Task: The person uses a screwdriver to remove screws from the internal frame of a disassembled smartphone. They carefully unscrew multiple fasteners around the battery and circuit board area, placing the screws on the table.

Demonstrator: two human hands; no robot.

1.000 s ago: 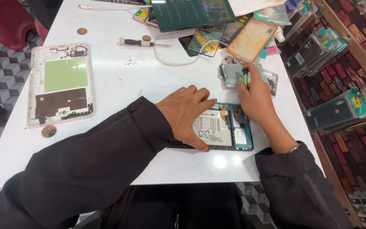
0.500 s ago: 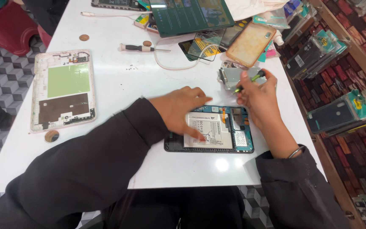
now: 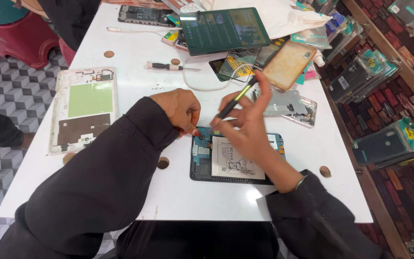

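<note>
Head view. The opened tablet [image 3: 238,158] lies flat on the white counter [image 3: 135,76], directly beneath both hands, its back cover off and its white battery and blue-green circuit boards exposed.

The left hand [image 3: 178,111] reaches in from the left in a black sleeve. Its fingers are curled downward, and the fingertips [image 3: 195,132] press on the tablet's upper left corner. The hand is closed to a pinch; whether it holds any small part cannot be told.

The right hand [image 3: 245,120] stands over the upper middle of the tablet. Thumb and forefinger grip a thin black screwdriver [image 3: 231,105] with a yellow-green band, while the other fingers are spread and raised. The tool slants down to the left, and its tip is at the tablet's upper left corner, just beside the left fingertips.

Well to the left of the left hand lies a white tablet back frame [image 3: 83,109] with a green panel. Beyond the left hand lies a second screwdriver [image 3: 166,66] with a black and white handle. Beyond the right hand stand a dark tablet with a lit screen [image 3: 224,29] and an orange-brown phone case [image 3: 288,62]. Just right of the right hand lies a silver metal frame [image 3: 291,103]. Round brown discs [image 3: 163,163] lie on the counter, one just below the left sleeve.
</note>
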